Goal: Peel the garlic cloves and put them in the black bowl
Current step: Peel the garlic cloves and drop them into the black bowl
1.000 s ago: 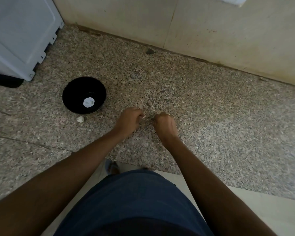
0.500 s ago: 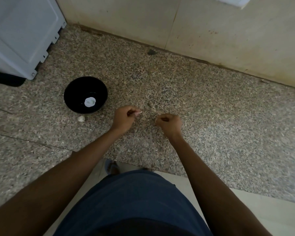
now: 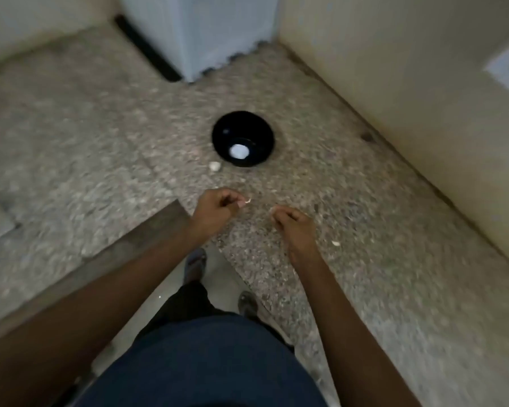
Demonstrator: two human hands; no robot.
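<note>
Black bowl (image 3: 243,129) sits mid-desk, toward the back wall, one peeled clove (image 3: 238,151) inside. Left hand (image 3: 215,208) pinches a papery scrap (image 3: 247,201); right hand (image 3: 291,223) is curled, contents unclear (blurred). Loose garlic clove (image 3: 214,166) beside the bowl: light, slippery; pinch its sides.

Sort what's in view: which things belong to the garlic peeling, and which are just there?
Job: black bowl holding one white piece; garlic clove beside it; skin scrap pinched in left hand; right hand.
Bystanders: white appliance; fleck on counter.
</note>
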